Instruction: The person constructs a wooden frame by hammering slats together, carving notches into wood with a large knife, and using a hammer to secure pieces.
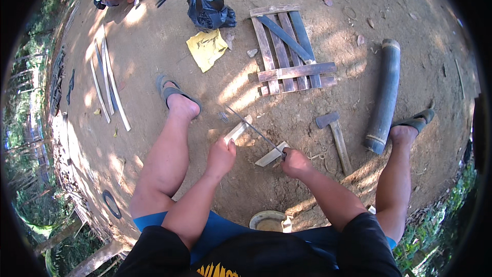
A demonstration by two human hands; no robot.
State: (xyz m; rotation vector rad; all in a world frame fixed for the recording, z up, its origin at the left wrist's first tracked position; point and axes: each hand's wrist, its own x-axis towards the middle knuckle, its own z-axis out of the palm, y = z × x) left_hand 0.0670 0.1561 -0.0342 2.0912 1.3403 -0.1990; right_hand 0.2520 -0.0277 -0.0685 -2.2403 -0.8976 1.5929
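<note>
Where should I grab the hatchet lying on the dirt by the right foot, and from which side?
Probably take the hatchet by its wooden handle near the free end, coming from above on the person's side. The handle lies flat on the ground, pointing back toward the right hand, with the metal head at the far end beside the bamboo tube.

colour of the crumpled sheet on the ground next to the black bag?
Yellow. The crumpled sheet lies just below the black bag; head view.
</note>
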